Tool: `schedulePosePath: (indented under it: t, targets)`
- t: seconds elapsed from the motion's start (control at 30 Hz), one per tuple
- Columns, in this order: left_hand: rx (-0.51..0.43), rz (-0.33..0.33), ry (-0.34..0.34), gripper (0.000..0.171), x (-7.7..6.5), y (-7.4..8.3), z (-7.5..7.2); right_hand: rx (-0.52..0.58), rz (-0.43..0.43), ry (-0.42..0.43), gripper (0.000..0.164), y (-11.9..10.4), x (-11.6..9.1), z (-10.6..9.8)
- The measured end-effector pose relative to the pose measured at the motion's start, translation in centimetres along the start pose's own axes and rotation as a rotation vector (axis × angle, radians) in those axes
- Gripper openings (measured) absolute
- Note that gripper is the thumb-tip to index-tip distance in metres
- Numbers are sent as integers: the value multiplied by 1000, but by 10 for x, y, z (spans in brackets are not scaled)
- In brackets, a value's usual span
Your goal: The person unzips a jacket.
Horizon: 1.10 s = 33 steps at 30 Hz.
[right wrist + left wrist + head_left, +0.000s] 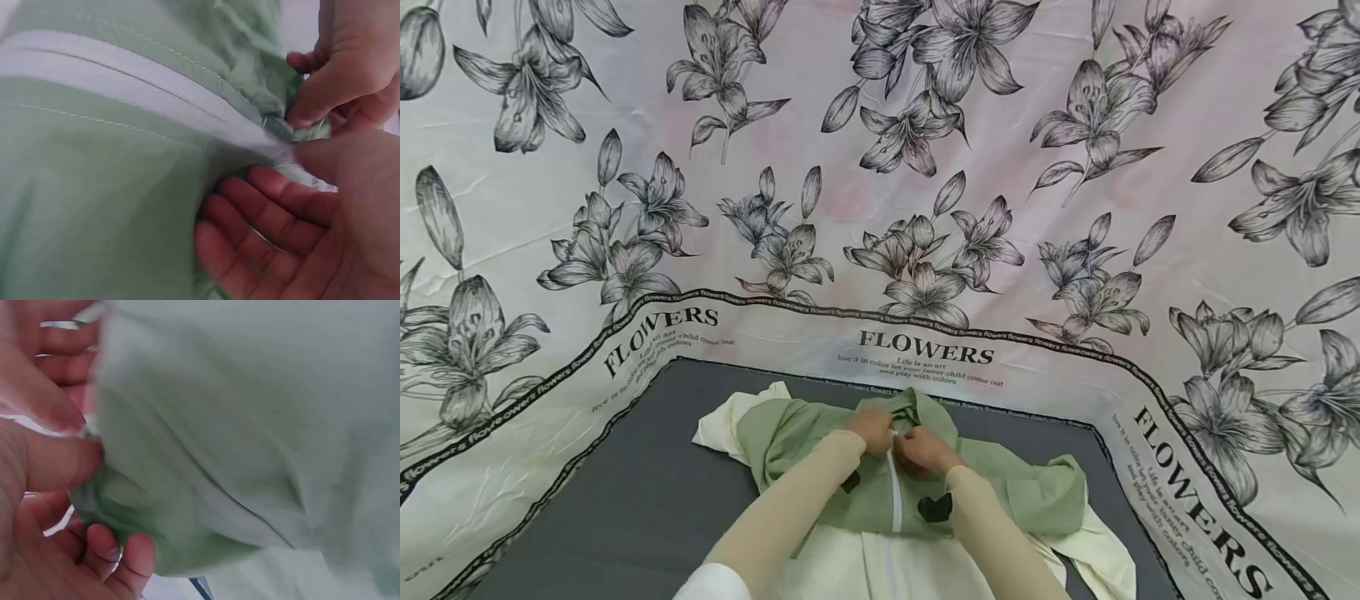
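A green and cream jacket (1015, 475) lies front up, with a white zipper (896, 492) running down its middle. My left hand (874, 429) pinches the fabric edge beside the zipper's upper end, near the collar (925, 408). Close against it, my right hand (928, 452) pinches the zipper's top end between thumb and fingers. In the right wrist view the white zipper tape (125, 69) leads up to the right thumb, and the left hand (350, 69) holds the bunched edge just above. Green cloth (200, 444) fills most of the left wrist view, beside the left hand's fingers (134, 556).
The jacket lies on a dark grey surface (625, 500), its cream sleeves (1105, 550) spread to both sides. Two black patches (935, 508) show on the green part, one beside each forearm. A white sheet printed with flowers (925, 275) surrounds the surface.
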<state>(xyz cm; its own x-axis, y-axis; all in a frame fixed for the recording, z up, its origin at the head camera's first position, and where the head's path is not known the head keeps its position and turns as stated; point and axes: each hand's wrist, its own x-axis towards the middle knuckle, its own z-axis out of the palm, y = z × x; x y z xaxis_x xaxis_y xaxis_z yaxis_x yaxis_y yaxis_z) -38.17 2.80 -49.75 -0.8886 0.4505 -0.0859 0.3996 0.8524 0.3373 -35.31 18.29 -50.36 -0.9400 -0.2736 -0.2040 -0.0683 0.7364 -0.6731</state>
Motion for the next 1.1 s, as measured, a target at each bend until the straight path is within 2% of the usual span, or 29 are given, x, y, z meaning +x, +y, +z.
schedulePosePath:
  t: [0.1, 0.13, 0.23, 0.33, 0.47, 0.57, 0.73, 0.87, 1.03, 1.1]
  targets:
    - [-169, 38, 49, 26, -5, -5, -2, 171, -3, 6, 46, 0, -10, 5]
    - [-226, 43, 46, 27, -9, -5, -4, 217, -11, 8, 47, 0, -13, 7]
    - [-355, 59, 29, 13, -22, -6, -13, 327, -16, 25, 46, 0, -21, 10]
    - [-429, 90, -1, 21, -31, -5, -17, 426, -7, 35, 46, 1, -26, 11]
    - [-563, 126, -44, 13, -36, -6, -20, 509, 7, 16, 42, -2, -30, 7]
    - [-628, 151, -38, 19, -37, -5, -25, 548, 13, 4, 36, -6, -32, 2]
    - [-569, 145, 1, 16, -36, 0, -32, 600, -4, -31, 29, -6, -29, -4]
    - [-511, 112, 25, 20, -34, 2, -32, 658, -14, -3, 32, -3, -29, -3]
    - [-286, 102, 209, 21, -32, 9, -31, 729, -15, 36, 34, -4, -29, 0]
    - [-235, 81, 266, 20, -32, 12, -31, 743, -11, 40, 33, -5, -29, 1]
